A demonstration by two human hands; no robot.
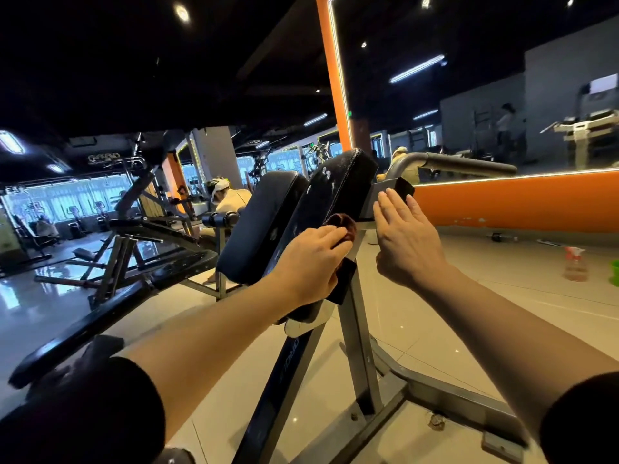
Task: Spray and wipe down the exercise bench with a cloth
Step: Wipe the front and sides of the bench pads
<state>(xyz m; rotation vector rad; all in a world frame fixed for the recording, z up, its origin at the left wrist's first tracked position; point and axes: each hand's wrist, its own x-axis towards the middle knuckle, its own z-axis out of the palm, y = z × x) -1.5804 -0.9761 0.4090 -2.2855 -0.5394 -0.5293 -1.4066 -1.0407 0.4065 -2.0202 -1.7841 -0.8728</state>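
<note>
Left hand [310, 262] grips a dark reddish-brown cloth [345, 226], fingers curled over it and pressing it against the right edge of the black padded vinyl exercise-bench pad [338, 185]. Part of the cloth bunches out just past the fingertips, and more of it hangs below the palm, beside a small dark plate on the grey metal upright post [360, 333].

Right hand [405, 242] is raised just right of the cloth, fingers straight and together, holding nothing. Its fingertips sit at the grey metal bracket [380, 189] by the pad's side; whether they actually touch it I cannot tell. Beyond those fingertips a grey curved handle bar with a dark grip [469, 162] runs off to the right.

The pad under the left fingers shows whitish smears and specks on its upper part. A second matching black pad [264, 222] stands just left of it, well clear of both hands. Below the hands the post meets a grey steel floor base [445, 393] on pale glossy tile.

A clear plastic spray bottle with a red-and-white trigger head [575, 262] stands on the floor well to the right of the right hand, near the orange wall base [519, 202]. Both forearms are bare, with black sleeves [100, 413] at the frame bottom. Other gym machines [134, 229] fill the far left.
</note>
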